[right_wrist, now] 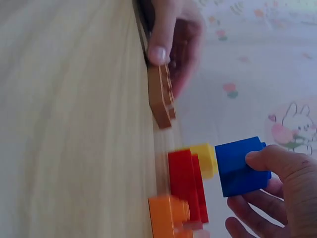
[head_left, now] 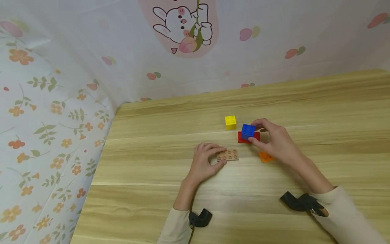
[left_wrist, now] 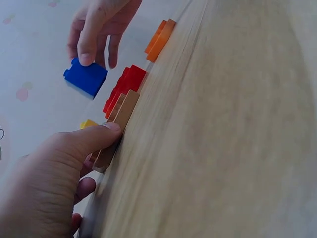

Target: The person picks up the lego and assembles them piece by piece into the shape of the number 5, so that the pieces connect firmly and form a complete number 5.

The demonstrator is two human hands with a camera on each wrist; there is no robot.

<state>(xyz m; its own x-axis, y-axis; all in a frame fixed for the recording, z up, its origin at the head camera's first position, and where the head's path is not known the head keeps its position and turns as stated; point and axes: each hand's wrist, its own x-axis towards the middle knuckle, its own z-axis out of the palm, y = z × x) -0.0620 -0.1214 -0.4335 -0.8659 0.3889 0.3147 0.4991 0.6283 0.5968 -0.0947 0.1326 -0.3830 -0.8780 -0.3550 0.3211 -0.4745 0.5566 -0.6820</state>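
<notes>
My right hand point(head_left: 278, 140) pinches a square blue toy brick point(head_left: 248, 131) between thumb and fingers, raised above the table. In the head view it overlaps a flat red brick point(head_left: 257, 136) that lies beneath. A tan brick point(head_left: 228, 155) with two rows of studs lies on the table, studs up. My left hand point(head_left: 203, 164) grips it at its left end, thumb on the near side and fingers on the far side. In the right wrist view, the blue brick point(right_wrist: 241, 166) hangs apart from the red brick point(right_wrist: 185, 183).
A square yellow brick point(head_left: 230, 122) stands behind and left of the red one. An orange brick point(head_left: 266, 156), partly hidden by my right hand, lies at the near right. Printed cloth point(head_left: 122, 51) borders the wooden table point(head_left: 146, 200) at the back and left.
</notes>
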